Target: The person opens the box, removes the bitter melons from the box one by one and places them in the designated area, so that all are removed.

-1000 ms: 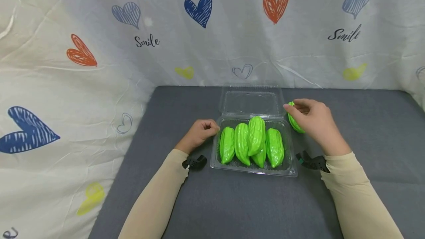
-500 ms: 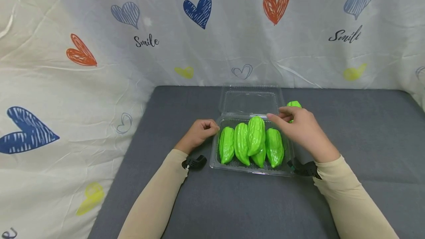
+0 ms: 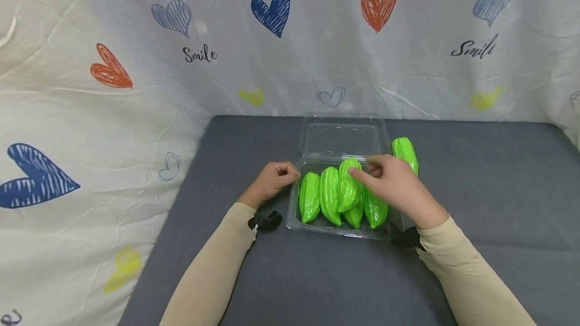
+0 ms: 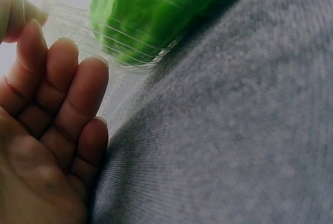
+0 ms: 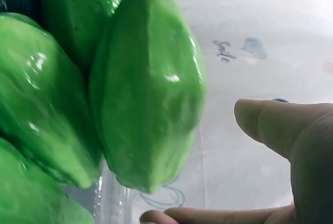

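A clear plastic clamshell container (image 3: 344, 233) holds several glossy, ribbed green bitter melons. One bitter melon (image 3: 349, 192) lies on top of the others, its blunt end toward the lid. At the container's left rim, my left hand (image 3: 273, 181) pinches the plastic between thumb and fingers; the left wrist view shows its other fingers (image 4: 91, 86) curled. My right hand (image 3: 399, 182) reaches over the container's right side, thumb overlapping the top melon in the head view. In the right wrist view, a gap separates its thumb (image 5: 270, 122) from that melon.
Another bitter melon (image 3: 405, 152) lies on the grey table (image 3: 498, 205), right of the container and partly behind my right hand. The transparent lid (image 3: 344, 137) is folded back toward a white curtain (image 3: 317, 59) printed with hearts.
My right hand has left the bitter melon on the right of the table and moved left over the container, with nothing in it. My left hand has stayed at the rim.
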